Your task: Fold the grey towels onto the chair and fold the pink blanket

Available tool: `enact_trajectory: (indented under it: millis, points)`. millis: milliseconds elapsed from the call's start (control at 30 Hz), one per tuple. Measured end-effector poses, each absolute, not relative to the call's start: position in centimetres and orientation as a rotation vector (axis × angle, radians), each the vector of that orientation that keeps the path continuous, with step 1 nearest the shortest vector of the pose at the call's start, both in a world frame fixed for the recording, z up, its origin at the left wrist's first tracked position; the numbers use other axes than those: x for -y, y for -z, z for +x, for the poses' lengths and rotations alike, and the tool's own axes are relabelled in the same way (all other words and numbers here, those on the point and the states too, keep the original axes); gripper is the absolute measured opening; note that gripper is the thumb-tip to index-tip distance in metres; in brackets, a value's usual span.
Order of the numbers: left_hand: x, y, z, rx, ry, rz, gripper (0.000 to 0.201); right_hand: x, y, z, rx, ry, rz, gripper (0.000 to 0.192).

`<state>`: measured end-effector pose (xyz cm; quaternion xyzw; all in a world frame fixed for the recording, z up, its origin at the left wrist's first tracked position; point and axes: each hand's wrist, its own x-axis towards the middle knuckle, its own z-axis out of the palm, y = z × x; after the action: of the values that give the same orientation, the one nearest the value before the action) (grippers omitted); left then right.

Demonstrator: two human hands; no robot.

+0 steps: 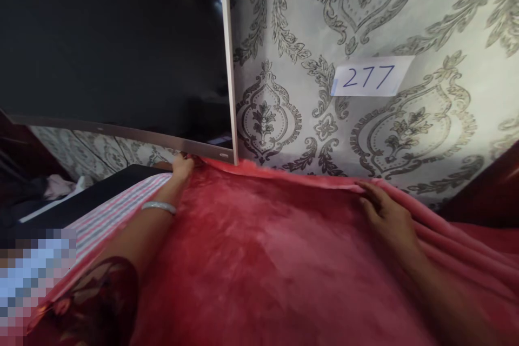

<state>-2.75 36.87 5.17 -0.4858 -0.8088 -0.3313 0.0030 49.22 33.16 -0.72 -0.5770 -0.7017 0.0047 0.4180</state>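
Where the plush red fleece blanket (pixel 259 248) meets the wall, the left hand (pixel 182 165) pinches its far edge below the dark framed screen (pixel 113 43), a silver bangle (pixel 159 206) on that wrist. The right hand (pixel 385 211) lies flat, fingers spread, pressing the blanket's folded edge. A white paper label (pixel 367 77) on the damask wallpaper (pixel 425 16) reads "277".

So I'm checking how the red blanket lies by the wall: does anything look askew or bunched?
Yes. The red blanket is rucked into long folds at the right hand. Its far edge runs unevenly along the wall, from the left hand under the screen corner.
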Motion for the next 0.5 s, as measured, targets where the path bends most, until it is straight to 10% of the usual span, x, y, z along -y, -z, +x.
enact_trajectory:
  millis: [167, 500]
  points:
    - [-36.1, -2.0, 0.0, 2.577, 1.000, -1.608, 0.065, -35.5, 4.5, 50.6, 2.052, 0.195, -1.696, 0.069]
    - [-34.4, -0.9, 0.4, 2.610, 0.416, -1.579, 0.067, -34.9, 4.1, 51.3, 2.169, 0.186, -1.629, 0.049]
